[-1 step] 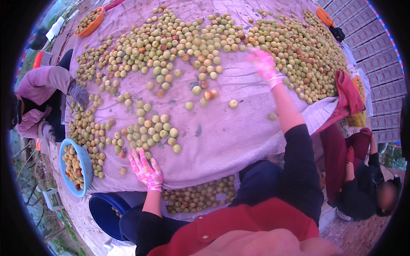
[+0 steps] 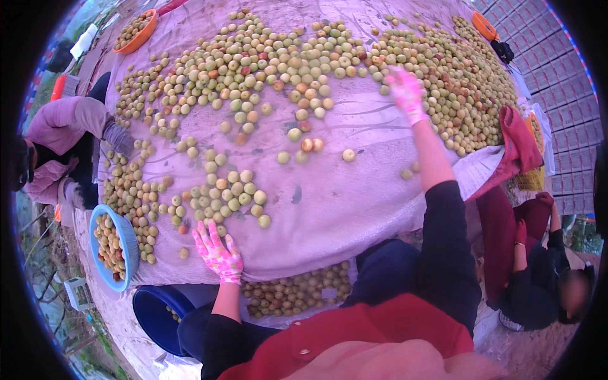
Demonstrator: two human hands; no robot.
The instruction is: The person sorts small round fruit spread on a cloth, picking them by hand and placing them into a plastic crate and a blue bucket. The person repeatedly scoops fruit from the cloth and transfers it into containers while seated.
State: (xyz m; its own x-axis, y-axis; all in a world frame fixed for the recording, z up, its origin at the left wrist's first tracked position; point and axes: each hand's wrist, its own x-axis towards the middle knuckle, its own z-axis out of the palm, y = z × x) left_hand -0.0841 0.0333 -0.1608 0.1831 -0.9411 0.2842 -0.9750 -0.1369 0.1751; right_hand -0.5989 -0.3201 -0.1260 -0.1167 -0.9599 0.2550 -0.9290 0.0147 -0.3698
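Note:
My left hand (image 2: 218, 254), in a pink patterned glove, rests on the pale pinkish cloth (image 2: 297, 234) with fingers spread, just below a loose cluster of round yellow-green fruit (image 2: 231, 199). My right hand (image 2: 407, 96), in the same kind of glove, reaches far forward at the edge of the large right-hand pile (image 2: 468, 95), fingers outstretched and somewhat blurred. More fruit (image 2: 209, 69), some blushed red, is spread across the back of the cloth. A few single fruits (image 2: 348, 154) lie between my hands.
Co-workers are at the left (image 2: 60, 130) and lower right (image 2: 532, 278). A light-blue basin (image 2: 132, 253) of fruit stands by my left hand, a dark-blue tub (image 2: 149, 320) below. Orange basins (image 2: 149, 31) (image 2: 482, 22) sit at the back, a red cloth (image 2: 516, 136) at right, bagged fruit (image 2: 291, 294) below the edge.
My right hand has shifted slightly to the right along the pile's edge, and another fruit shows near my right forearm. My left hand stays spread in about the same place.

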